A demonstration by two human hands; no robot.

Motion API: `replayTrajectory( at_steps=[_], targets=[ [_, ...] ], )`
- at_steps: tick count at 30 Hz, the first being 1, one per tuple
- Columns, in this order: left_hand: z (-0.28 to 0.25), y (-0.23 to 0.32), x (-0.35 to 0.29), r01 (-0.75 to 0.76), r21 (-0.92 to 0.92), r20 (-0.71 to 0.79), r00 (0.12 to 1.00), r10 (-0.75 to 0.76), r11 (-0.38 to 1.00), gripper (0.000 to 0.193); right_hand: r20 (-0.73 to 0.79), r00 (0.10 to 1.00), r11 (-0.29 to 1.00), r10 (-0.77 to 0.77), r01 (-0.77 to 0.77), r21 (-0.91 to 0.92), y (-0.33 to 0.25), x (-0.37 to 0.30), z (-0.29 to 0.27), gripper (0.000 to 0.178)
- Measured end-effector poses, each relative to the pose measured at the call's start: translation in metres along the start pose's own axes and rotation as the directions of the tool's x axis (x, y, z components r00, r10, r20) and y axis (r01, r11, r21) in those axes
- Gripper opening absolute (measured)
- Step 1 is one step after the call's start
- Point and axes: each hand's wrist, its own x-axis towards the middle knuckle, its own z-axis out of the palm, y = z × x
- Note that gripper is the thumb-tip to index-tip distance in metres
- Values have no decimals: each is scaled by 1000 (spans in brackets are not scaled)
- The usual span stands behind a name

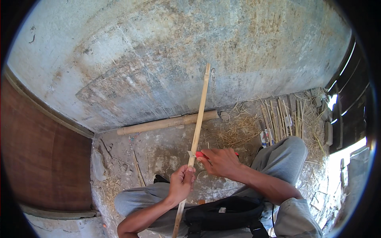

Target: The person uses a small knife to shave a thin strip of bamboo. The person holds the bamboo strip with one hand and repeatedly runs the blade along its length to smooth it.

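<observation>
A long, pale split-bamboo strip slants up in front of me, its far end before the wall and its lower end down between my legs. My left hand is closed around its lower half, thumb on top. Just above that grip, my right hand is closed on a red-handled knife, whose short blade meets the strip. Most of the knife's handle is hidden by my right fingers.
A thick bamboo pole lies along the base of the stained wall. Bamboo shavings and several thin strips lie to the right. A brown wooden panel stands left, near a clear plastic bag. My bent knees flank the work.
</observation>
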Motion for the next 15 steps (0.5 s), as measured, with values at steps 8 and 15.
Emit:
replayTrajectory(
  at_steps=[8,15],
  targets=[
    [0,-1,-2,-6,6,10,1000,6,1000,24,-13,1000,1000,-3,3,-7,5,2,1,26],
    [-2,-1,-5,-18,44,9,1000,18,999,24,-51,999,1000,-15,16,12,7,5,1,25]
  ],
)
